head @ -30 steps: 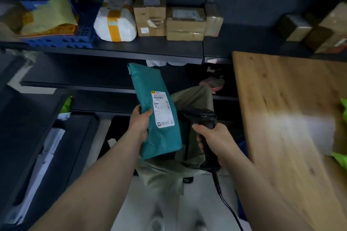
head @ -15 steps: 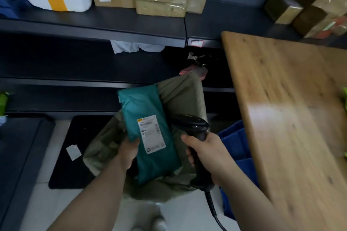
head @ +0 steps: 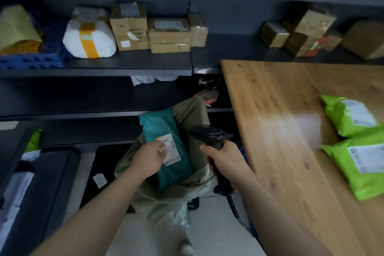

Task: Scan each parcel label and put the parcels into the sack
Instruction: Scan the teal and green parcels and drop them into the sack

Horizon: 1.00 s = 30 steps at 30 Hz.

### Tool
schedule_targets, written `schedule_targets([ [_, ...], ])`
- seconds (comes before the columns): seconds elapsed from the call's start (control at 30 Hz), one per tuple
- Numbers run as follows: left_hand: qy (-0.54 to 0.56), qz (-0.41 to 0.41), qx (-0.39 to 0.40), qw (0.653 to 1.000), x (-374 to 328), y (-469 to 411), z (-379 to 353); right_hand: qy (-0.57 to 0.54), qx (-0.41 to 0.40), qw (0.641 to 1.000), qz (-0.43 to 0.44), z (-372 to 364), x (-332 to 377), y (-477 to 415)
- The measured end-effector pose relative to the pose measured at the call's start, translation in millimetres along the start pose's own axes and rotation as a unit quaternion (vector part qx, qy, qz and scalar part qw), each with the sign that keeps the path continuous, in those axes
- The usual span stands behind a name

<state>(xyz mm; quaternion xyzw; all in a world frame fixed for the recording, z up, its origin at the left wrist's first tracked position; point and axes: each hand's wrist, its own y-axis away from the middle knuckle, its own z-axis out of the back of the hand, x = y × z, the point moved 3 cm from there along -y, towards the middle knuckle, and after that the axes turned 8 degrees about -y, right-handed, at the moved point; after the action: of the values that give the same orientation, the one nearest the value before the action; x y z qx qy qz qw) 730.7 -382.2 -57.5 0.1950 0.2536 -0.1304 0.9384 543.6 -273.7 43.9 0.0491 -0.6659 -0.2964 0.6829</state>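
A teal parcel (head: pixel 159 128) with a white label stands tilted in the mouth of the olive sack (head: pixel 166 203), its lower end inside. My left hand (head: pixel 148 159) lies over the parcel's left side, fingertips loosely on the label. I cannot see a thumb wrapped round it. To the right of the sack, my right hand (head: pixel 225 158) grips the black corded scanner (head: pixel 207 133). Two bright green parcels (head: pixel 349 116) (head: pixel 361 164) lie label up on the wooden table (head: pixel 276 122).
Dark shelves (head: pixel 124 62) behind the sack carry cardboard boxes (head: pixel 129 27), a white taped parcel (head: pixel 90 35) and a blue crate (head: pixel 31 61). More boxes (head: pixel 301 33) sit behind the table. A dark low surface (head: pixel 47 183) lies at the left.
The teal parcel has gone from held up in front of the scanner down into the sack's mouth. My left hand shifted from gripping its edge to lying on its front. The view swung right.
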Motion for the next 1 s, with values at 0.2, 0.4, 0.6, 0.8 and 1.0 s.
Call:
schedule_targets([
  [0.2,-0.219,-0.170,-0.073,0.958,-90,87,49,0.055,-0.064,0.996,0.042,56,13,101],
  [0.4,-0.309,-0.294,-0.105,0.899,-184,149,36,0.015,-0.155,0.987,0.049,132,-4,194],
  [0.6,-0.318,-0.394,-0.112,0.855,-283,180,-19,-0.027,-0.228,0.972,0.042,229,-32,247],
  [0.8,-0.329,-0.397,-0.112,0.849,-392,183,-97,-0.050,-0.265,0.962,0.048,350,-49,259],
  [1.0,-0.343,-0.351,-0.095,0.866,-475,166,-155,-0.032,-0.245,0.968,0.036,453,-55,236],
])
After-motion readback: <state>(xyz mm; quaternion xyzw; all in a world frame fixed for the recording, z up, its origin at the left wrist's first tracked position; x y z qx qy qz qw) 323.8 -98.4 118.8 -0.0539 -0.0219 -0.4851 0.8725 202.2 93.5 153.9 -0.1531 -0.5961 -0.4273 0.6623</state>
